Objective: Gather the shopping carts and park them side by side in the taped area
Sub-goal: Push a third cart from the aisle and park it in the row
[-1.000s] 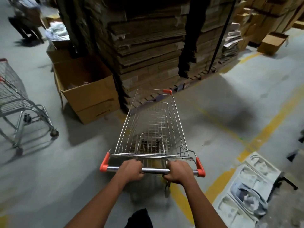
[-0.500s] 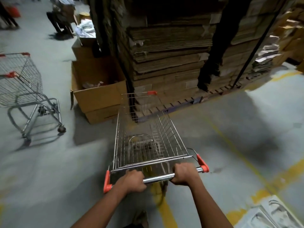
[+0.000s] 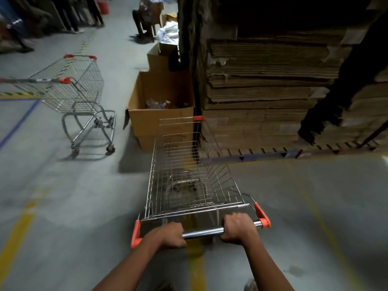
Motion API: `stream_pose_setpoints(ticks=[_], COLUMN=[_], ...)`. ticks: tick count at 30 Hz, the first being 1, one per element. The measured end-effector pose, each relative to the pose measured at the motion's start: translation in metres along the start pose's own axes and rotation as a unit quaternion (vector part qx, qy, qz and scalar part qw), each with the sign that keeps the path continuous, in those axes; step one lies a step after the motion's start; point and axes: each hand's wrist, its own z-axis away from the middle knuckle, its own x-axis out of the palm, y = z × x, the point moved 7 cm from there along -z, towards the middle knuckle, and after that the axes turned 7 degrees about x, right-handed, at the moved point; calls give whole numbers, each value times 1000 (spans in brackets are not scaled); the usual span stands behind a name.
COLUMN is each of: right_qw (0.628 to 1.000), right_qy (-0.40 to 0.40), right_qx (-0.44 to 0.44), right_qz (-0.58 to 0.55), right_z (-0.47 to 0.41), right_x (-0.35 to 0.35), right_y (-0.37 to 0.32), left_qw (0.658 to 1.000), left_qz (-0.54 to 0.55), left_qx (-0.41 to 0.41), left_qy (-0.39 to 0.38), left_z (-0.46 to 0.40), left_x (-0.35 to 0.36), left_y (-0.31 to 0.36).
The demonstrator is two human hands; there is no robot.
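A wire shopping cart (image 3: 189,171) with orange corner caps stands right in front of me, empty. My left hand (image 3: 168,235) and my right hand (image 3: 238,227) both grip its metal handle bar (image 3: 202,232), fingers wrapped round it. A second empty cart (image 3: 71,89) stands apart at the left, its basket pointing away to the right. Blue tape (image 3: 20,120) and black-and-yellow striped tape (image 3: 14,94) mark lines on the grey floor at the far left, beside that second cart.
An open cardboard box (image 3: 159,116) sits just ahead-left of my cart's nose. A tall pallet stack of flattened cardboard (image 3: 268,91) blocks the right front. People (image 3: 144,15) stand and crouch at the back. Yellow floor lines (image 3: 19,232) run along the concrete.
My view and the cart have swung to the left. The second cart and the taped lines have come further into view. Both hands have kept their grip on the handle.
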Motion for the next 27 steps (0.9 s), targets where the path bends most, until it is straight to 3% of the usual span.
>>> stream_pose_setpoints(ticks=[8, 16, 27], right_qw=[992, 977, 948], right_qy=[16, 6, 45], right_qx=[-121, -213, -307], right_qz=[23, 26, 72], right_z=[-63, -116, -233], right_x=[-28, -53, -106], right_y=[48, 87, 118], left_qw=[989, 954, 923], left_qz=[30, 61, 129], left_qx=[-108, -227, -262], left_qy=[97, 183, 250], left_z=[-32, -52, -132], left_x=[-31, -48, -98], left_y=[33, 72, 80])
